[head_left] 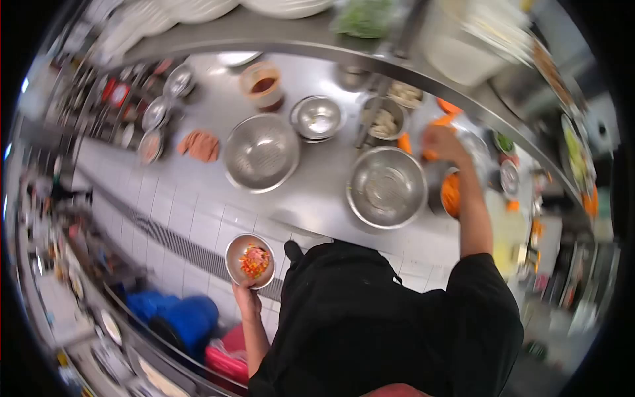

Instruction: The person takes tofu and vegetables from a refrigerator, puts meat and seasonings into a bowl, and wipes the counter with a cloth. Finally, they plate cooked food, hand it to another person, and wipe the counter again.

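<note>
"While the left hand (247, 299) grips it by the near rim, where exactly is the small bowl (236, 259)?"

"Out to the left of a black-clad torso (390, 317), above the tiled floor (228, 217) and apart from the table (311, 202). From my distant seat I see that hand closed on the rim, a diced mix (253, 262) of red, yellow and pink inside."

"And the right hand (444, 144)?"

"Reaching over the table's right side, close to some orange strips (405, 143). It is blurred; I cannot tell how far open it is, or whether it has hold of anything. Beside the forearm stands a container (435, 197) of orange shreds."

"What else does my operator have in view?"

"A steel bowl (387, 188) just left of that container, and a wide bowl (261, 153) farther left. Small stacked bowls (317, 118) sit behind and between the two. At left lies a pinkish mound (200, 145); behind the wide bowl, I see a tub (264, 99) of reddish-brown liquid."
</note>
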The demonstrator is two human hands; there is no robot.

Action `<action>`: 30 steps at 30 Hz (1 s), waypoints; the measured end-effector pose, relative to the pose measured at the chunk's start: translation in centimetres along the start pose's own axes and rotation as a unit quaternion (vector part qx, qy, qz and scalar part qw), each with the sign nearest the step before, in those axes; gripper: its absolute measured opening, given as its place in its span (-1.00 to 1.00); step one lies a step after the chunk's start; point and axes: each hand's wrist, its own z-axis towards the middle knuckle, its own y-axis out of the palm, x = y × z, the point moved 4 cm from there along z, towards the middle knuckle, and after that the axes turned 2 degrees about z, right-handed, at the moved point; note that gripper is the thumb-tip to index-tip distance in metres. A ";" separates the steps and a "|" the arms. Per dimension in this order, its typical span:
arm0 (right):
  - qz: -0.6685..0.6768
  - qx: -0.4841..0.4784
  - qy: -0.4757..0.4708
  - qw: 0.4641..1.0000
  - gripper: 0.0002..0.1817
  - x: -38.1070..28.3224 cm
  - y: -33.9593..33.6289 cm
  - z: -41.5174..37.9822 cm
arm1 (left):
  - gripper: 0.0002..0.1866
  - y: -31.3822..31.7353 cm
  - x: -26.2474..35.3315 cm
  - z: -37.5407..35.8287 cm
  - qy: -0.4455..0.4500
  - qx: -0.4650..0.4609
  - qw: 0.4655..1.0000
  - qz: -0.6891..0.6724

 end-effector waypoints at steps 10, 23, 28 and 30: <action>-0.343 0.099 0.228 0.906 -0.53 30.7 1.9 13.5 | -0.46 -6.5 -4.2 -10.2 0.012 0.153 0.980 -0.128; -0.295 0.143 0.175 0.929 -0.66 13.3 -5.5 3.5 | -0.54 -2.9 -4.9 -7.1 -0.050 0.154 0.980 -0.114; -0.076 0.022 0.162 0.984 -0.78 -7.4 -4.0 -7.3 | -0.61 -2.7 -6.0 -4.8 -0.046 0.130 0.978 -0.157; -0.038 -0.035 0.048 0.997 -0.83 -15.9 -0.7 -7.9 | -0.62 -3.8 -6.8 -2.9 -0.043 0.132 0.975 -0.174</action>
